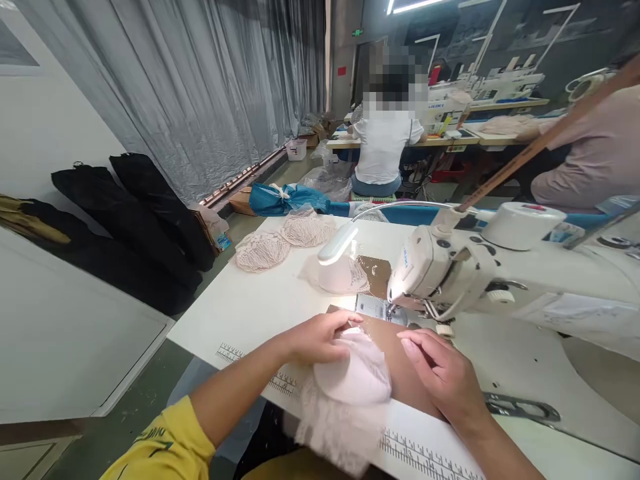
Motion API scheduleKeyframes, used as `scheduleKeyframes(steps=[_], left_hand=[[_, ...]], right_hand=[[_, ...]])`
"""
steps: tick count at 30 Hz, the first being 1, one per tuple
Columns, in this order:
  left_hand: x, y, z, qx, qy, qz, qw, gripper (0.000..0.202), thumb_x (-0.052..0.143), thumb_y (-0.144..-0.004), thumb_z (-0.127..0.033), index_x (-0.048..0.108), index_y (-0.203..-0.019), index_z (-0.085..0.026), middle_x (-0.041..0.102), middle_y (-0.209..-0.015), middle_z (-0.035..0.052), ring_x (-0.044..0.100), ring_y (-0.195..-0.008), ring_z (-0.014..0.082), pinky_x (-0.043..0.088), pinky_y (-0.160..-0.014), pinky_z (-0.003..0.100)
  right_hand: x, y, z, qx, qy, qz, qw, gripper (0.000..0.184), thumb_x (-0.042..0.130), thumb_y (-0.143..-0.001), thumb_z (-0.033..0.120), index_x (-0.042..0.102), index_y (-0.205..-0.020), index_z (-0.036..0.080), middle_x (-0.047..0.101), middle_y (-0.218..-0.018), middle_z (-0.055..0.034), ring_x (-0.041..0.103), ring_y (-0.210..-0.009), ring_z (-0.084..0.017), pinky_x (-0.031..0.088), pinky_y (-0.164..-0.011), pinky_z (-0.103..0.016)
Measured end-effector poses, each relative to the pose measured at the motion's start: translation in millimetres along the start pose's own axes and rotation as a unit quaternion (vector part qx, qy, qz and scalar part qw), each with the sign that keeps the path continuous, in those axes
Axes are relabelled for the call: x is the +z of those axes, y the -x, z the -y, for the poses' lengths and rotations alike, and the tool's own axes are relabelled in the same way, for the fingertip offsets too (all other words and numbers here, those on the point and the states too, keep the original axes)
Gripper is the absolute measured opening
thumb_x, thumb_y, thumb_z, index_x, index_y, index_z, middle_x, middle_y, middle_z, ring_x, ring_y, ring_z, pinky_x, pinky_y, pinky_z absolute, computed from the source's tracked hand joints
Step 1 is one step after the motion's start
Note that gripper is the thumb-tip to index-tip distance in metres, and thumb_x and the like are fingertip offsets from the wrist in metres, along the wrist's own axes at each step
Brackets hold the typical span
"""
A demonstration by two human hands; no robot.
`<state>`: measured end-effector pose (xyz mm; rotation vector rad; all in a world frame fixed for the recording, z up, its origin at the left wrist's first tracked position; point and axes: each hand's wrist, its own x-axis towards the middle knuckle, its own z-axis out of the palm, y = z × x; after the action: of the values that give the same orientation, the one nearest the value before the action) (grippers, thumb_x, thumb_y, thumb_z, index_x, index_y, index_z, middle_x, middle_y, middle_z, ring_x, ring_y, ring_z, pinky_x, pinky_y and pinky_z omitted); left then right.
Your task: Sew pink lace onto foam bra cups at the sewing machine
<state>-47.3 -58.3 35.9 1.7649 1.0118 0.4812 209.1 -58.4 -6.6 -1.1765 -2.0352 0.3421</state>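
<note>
My left hand (323, 339) grips a pale pink bra cup (353, 373) by its upper left edge, with the thumb on top. Lace fabric (333, 423) trails from the cup over the front edge of the table. To the right of the cup, my right hand (443, 370) is closed with thumb and fingertips pressed together; whatever they hold, if anything, is too small to make out. Both hands are just in front of the presser foot (395, 312) of a white sewing machine (430, 263), above a brown plate (405, 360) on the tabletop.
Lace pieces (263, 251) lie at the table's far left, and another pink cup (340, 275) sits behind the needle area under a lamp (337, 245). Ruler markings (425, 460) run along the front edge. A person in white (383, 147) sits ahead; another person's sleeve (590, 153) shows at right.
</note>
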Motion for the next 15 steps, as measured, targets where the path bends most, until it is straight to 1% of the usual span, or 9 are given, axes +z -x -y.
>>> scheduleKeyframes(steps=[1,3,4,6,8,10,12,13,15], left_hand=[[4.7,-13.6,0.2,0.001,-0.041,-0.009,0.999,0.053,0.058,-0.072,-0.015,0.052,-0.125,-0.020,0.061,-0.100,0.0055,0.057,-0.090,0.0204,0.044,-0.077,0.027],[10.6,-35.3,2.8,0.008,-0.103,-0.024,0.994,0.045,0.056,-0.071,-0.014,0.058,-0.116,-0.018,0.064,-0.099,0.0046,0.059,-0.088,0.0200,0.045,-0.075,0.026],[11.6,-43.3,4.7,0.013,-0.125,-0.031,0.992,0.039,0.056,-0.071,-0.014,0.061,-0.110,-0.017,0.065,-0.096,0.0039,0.060,-0.086,0.0192,0.046,-0.073,0.025],[9.9,-54.8,8.5,0.019,-0.161,-0.053,0.985,0.029,0.056,-0.073,-0.015,0.063,-0.101,-0.016,0.065,-0.091,0.0032,0.060,-0.080,0.0180,0.045,-0.068,0.024],[5.3,-61.6,12.1,0.014,-0.185,-0.081,0.979,0.023,0.053,-0.075,-0.016,0.064,-0.095,-0.014,0.064,-0.085,0.0039,0.059,-0.077,0.0178,0.045,-0.067,0.024],[1.4,-65.4,14.9,0.010,-0.199,-0.105,0.974,0.022,0.050,-0.077,-0.015,0.063,-0.095,-0.012,0.063,-0.083,0.0048,0.058,-0.077,0.0179,0.045,-0.069,0.026],[1.0,-67.7,16.2,0.018,-0.209,-0.109,0.972,0.021,0.050,-0.079,-0.015,0.063,-0.095,-0.013,0.063,-0.082,0.0041,0.058,-0.076,0.0169,0.046,-0.069,0.025],[2.4,-69.0,16.1,0.027,-0.213,-0.103,0.971,0.021,0.051,-0.079,-0.015,0.063,-0.096,-0.013,0.063,-0.082,0.0036,0.058,-0.074,0.0161,0.046,-0.068,0.024],[7.4,-72.4,14.8,0.051,-0.220,-0.086,0.970,0.021,0.053,-0.079,-0.014,0.063,-0.098,-0.015,0.063,-0.081,0.0024,0.058,-0.073,0.0148,0.045,-0.067,0.023]], right_hand=[[-2.5,0.2,2.9,-0.017,-0.026,0.015,0.999,0.020,0.047,-0.092,0.029,0.065,-0.084,0.023,0.069,-0.082,-0.0020,0.064,-0.077,-0.016,0.049,-0.070,-0.027],[-4.9,-0.2,8.2,-0.051,-0.055,0.079,0.994,0.022,0.046,-0.092,0.028,0.065,-0.082,0.023,0.067,-0.077,-0.0021,0.062,-0.072,-0.015,0.047,-0.066,-0.027],[-4.8,-0.6,10.3,-0.061,-0.051,0.111,0.991,0.023,0.046,-0.092,0.028,0.066,-0.082,0.023,0.066,-0.075,-0.0020,0.060,-0.070,-0.015,0.046,-0.064,-0.027],[-2.7,-1.5,13.0,-0.067,-0.016,0.144,0.987,0.027,0.044,-0.093,0.028,0.065,-0.078,0.022,0.063,-0.070,-0.0013,0.057,-0.065,-0.014,0.042,-0.060,-0.026],[0.1,-1.8,13.9,-0.063,0.022,0.146,0.987,0.033,0.041,-0.094,0.028,0.060,-0.067,0.021,0.056,-0.062,-0.0001,0.051,-0.059,-0.013,0.038,-0.056,-0.025],[1.8,-1.5,13.6,-0.062,0.044,0.133,0.988,0.039,0.041,-0.094,0.029,0.052,-0.057,0.020,0.048,-0.055,0.0014,0.044,-0.054,-0.012,0.032,-0.053,-0.025],[2.3,-0.8,12.3,-0.058,0.057,0.113,0.990,0.042,0.042,-0.094,0.031,0.046,-0.052,0.020,0.043,-0.053,0.0022,0.040,-0.052,-0.011,0.029,-0.051,-0.025],[2.5,-0.5,11.2,-0.052,0.059,0.102,0.992,0.042,0.043,-0.093,0.031,0.046,-0.053,0.020,0.045,-0.054,0.0019,0.042,-0.052,-0.011,0.030,-0.051,-0.025],[3.5,0.2,8.2,-0.044,0.065,0.079,0.994,0.034,0.043,-0.094,0.031,0.056,-0.064,0.020,0.054,-0.063,0.0000,0.048,-0.059,-0.012,0.035,-0.056,-0.025]])
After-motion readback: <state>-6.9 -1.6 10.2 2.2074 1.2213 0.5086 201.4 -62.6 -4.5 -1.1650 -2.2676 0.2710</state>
